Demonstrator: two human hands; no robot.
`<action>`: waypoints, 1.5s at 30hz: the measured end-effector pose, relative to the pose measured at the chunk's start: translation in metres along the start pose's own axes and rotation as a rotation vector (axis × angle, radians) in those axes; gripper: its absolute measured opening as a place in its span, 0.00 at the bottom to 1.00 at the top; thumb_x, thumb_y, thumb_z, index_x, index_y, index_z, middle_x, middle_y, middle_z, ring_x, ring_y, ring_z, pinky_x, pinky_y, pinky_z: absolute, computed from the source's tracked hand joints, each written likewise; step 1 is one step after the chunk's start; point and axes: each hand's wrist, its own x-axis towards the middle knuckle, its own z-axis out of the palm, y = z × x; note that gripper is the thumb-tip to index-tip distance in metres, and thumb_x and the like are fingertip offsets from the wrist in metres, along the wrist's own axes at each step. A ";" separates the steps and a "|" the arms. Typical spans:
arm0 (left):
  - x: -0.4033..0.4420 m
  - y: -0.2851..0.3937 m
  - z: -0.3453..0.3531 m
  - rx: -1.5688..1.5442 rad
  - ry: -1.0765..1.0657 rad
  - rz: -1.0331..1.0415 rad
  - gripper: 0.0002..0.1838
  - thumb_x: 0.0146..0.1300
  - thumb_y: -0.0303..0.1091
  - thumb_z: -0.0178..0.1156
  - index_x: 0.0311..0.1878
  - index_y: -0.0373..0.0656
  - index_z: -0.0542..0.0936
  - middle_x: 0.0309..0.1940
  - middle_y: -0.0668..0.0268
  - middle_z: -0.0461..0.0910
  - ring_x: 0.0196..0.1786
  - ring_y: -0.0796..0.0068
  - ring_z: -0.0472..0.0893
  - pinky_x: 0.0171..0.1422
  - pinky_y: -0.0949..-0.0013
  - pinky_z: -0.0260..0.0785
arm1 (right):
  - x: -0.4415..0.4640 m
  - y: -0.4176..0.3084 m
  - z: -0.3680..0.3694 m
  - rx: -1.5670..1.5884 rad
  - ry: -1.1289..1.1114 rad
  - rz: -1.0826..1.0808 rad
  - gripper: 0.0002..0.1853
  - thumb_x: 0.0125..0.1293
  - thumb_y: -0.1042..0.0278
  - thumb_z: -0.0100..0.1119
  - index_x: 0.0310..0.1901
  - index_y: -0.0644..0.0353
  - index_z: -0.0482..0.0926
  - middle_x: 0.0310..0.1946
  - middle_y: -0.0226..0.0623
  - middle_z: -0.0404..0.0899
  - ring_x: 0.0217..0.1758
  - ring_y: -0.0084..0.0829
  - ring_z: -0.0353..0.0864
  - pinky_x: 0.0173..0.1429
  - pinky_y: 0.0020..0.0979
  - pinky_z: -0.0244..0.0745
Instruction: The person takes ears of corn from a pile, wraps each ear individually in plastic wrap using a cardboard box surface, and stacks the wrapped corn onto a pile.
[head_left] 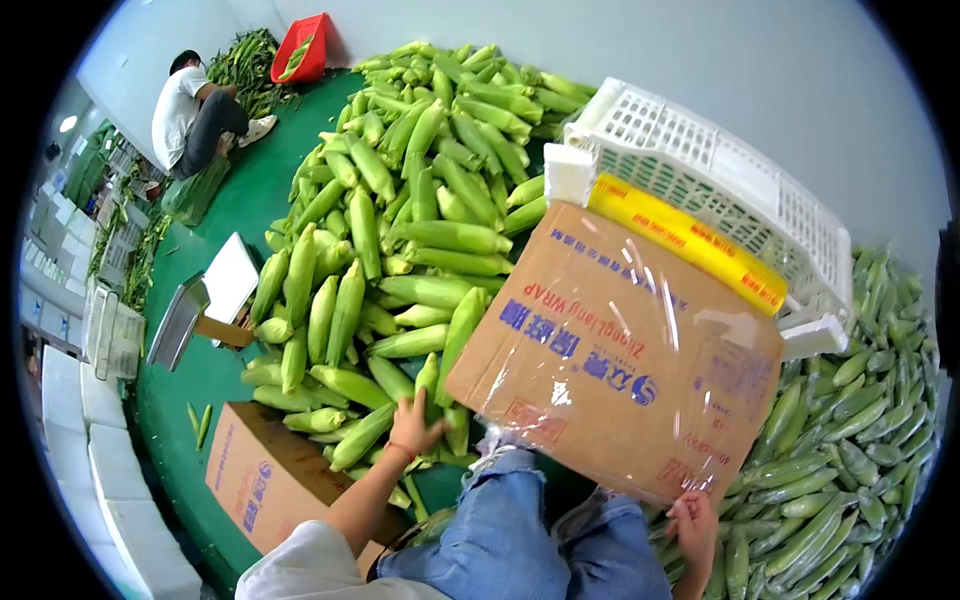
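Note:
My left hand [415,428] reaches into the near edge of a big pile of green corn ears [430,235], its fingers apart and touching an ear; whether it grips that ear is unclear. My right hand [692,522] is at the lower right corner of a flat cardboard sheet [620,350], its fingers closed on clear plastic film over the cardboard. A yellow-wrapped film roll [690,245] lies along the far edge of the cardboard, in front of a white plastic crate [720,165].
Wrapped corn [830,480] is heaped on the right. An open cardboard box [270,470] stands at lower left, near a scale [180,315]. White foam boxes [130,500] line the left. Another person [190,115] sits at the back near a red basket [302,50].

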 end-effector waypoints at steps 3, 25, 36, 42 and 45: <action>-0.009 -0.033 0.024 -0.613 -0.008 -0.133 0.44 0.58 0.46 0.68 0.72 0.41 0.57 0.51 0.51 0.77 0.46 0.51 0.79 0.56 0.55 0.74 | -0.002 -0.007 0.002 -0.022 0.041 -0.009 0.04 0.70 0.74 0.53 0.40 0.65 0.73 0.26 0.35 0.78 0.24 0.23 0.79 0.29 0.23 0.74; 0.024 0.286 -0.117 -0.195 -0.055 1.215 0.28 0.54 0.37 0.67 0.62 0.53 0.76 0.54 0.60 0.78 0.55 0.58 0.77 0.58 0.60 0.72 | 0.070 -0.099 0.054 -0.564 0.292 -0.706 0.21 0.64 0.54 0.62 0.51 0.61 0.75 0.56 0.43 0.76 0.57 0.36 0.77 0.61 0.40 0.68; 0.085 0.313 -0.149 -0.346 0.221 1.089 0.02 0.59 0.28 0.63 0.34 0.41 0.81 0.25 0.58 0.78 0.30 0.56 0.80 0.37 0.55 0.73 | 0.117 -0.104 0.063 -0.865 0.565 -0.842 0.16 0.57 0.51 0.65 0.36 0.56 0.83 0.38 0.32 0.79 0.41 0.35 0.77 0.43 0.38 0.72; 0.041 0.348 -0.130 0.329 -0.440 0.886 0.18 0.63 0.39 0.59 0.51 0.38 0.75 0.37 0.45 0.81 0.42 0.51 0.84 0.45 0.54 0.76 | 0.112 -0.118 0.056 -0.925 0.267 -0.398 0.24 0.67 0.43 0.55 0.28 0.60 0.78 0.34 0.45 0.80 0.32 0.46 0.83 0.29 0.42 0.78; -0.008 0.295 -0.112 0.105 -0.168 1.086 0.27 0.65 0.47 0.57 0.57 0.34 0.72 0.56 0.41 0.73 0.61 0.45 0.74 0.65 0.47 0.65 | 0.091 -0.112 0.059 -0.857 0.133 -0.418 0.26 0.69 0.39 0.50 0.39 0.60 0.75 0.34 0.48 0.80 0.31 0.51 0.83 0.32 0.47 0.77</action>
